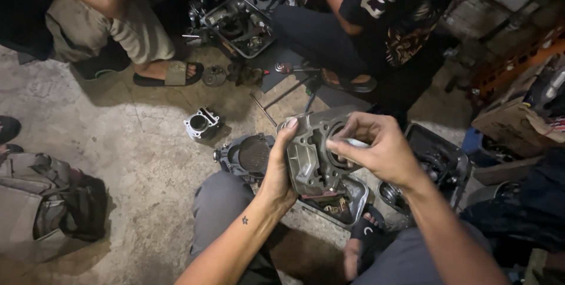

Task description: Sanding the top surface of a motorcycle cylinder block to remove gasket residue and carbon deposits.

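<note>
My left hand grips the engine cylinder head steady while my right hand pinches a small pale piece at its bore, best kept square.

Brown cardboard box at right edge of the frame, flaps open and crumpled, resting tilted among parts. No labels, signs or screens visible elsewhere.

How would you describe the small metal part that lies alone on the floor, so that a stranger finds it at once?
Start at the bare concrete floor, left of the left hand that grips the grey engine casting. There lies a small silver cylinder block. Unlike the parts nearby, it lies alone, squarish, with one round bore through it.
</note>
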